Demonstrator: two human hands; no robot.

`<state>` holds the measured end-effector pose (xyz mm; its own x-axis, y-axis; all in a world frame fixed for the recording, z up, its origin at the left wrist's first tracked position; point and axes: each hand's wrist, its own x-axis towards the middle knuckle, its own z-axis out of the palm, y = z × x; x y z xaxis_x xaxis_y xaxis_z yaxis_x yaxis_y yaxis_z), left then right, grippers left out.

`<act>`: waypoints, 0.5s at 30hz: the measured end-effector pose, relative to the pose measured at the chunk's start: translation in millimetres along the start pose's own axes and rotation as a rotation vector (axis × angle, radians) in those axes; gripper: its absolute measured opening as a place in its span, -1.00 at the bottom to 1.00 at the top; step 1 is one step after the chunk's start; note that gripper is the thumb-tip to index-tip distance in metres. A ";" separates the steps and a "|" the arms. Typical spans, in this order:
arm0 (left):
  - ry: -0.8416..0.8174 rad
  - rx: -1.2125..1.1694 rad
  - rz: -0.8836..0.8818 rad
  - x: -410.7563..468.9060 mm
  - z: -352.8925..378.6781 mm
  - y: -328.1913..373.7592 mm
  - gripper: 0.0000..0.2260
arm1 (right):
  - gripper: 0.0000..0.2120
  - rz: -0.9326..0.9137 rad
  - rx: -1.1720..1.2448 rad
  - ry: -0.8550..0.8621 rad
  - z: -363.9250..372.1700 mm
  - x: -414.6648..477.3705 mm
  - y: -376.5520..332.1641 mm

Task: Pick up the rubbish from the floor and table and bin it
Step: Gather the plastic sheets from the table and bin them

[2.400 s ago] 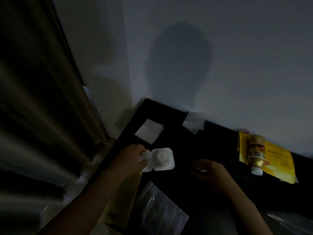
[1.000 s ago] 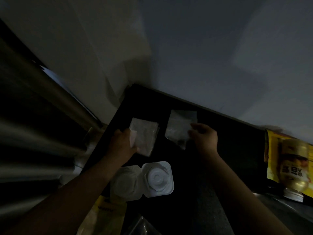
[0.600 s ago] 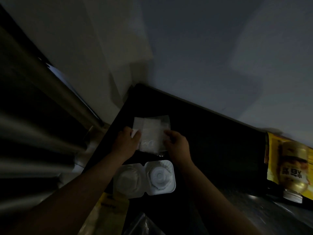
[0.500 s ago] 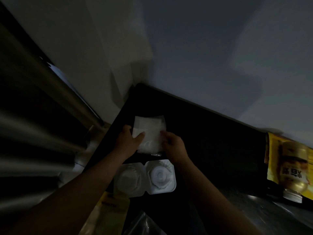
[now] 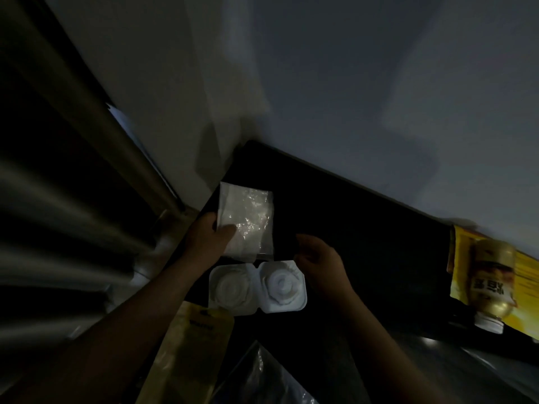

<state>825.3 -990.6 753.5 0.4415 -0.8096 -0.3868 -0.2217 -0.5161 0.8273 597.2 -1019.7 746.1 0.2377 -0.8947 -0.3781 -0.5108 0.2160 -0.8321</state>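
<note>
My left hand (image 5: pixel 208 236) grips a stack of white and clear plastic wrappers (image 5: pixel 249 220) by its left edge, thumb on top, above the black table (image 5: pixel 364 228). Just below the wrappers lies an open white plastic clamshell tray (image 5: pixel 256 287) with two round wells. My right hand (image 5: pixel 319 262) hovers beside the tray's right side with fingers loosely curled and nothing in it.
A yellow packet (image 5: pixel 192 354) and a clear plastic bag (image 5: pixel 262 377) lie at the table's near edge. At the right, a gold bottle (image 5: pixel 491 282) lies on a yellow leaflet (image 5: pixel 525 290). A pale wall runs behind the table; a dark curtain (image 5: pixel 58 185) hangs at the left.
My right hand brought the clear wrapper over onto the white one, then let go and drew back toward the tray. My left hand now holds both wrappers together.
</note>
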 end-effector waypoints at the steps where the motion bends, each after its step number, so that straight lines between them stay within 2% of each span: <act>1: -0.005 -0.005 0.008 -6.1 -5.0 -2.9 -0.76 | -0.58 -0.003 -0.019 0.002 0.5 -7.9 1.7; 4: -0.093 0.008 -0.008 -24.6 -15.6 -13.7 -0.89 | -0.63 0.004 -0.054 0.019 1.3 -30.5 6.6; 7: -0.246 0.162 0.010 -39.3 -20.1 -22.3 -0.82 | -0.70 0.019 -0.060 0.034 0.4 -50.7 11.7; 10: -0.262 0.312 0.060 -49.2 -15.3 -25.7 -0.76 | -0.70 0.037 -0.080 0.031 -3.0 -67.6 17.8; 12: -0.224 0.394 0.093 -50.6 -9.0 -28.6 -0.58 | -0.68 0.048 -0.086 0.037 -6.0 -77.0 22.3; 15: -0.252 0.592 0.135 -46.6 -3.6 -32.4 -0.13 | -0.68 0.079 -0.105 0.054 -9.5 -88.4 30.8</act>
<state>815.1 -935.1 746.2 0.1747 -0.8818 -0.4382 -0.7335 -0.4134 0.5395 552.6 -937.7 757.7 0.1498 -0.8969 -0.4161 -0.6109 0.2469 -0.7523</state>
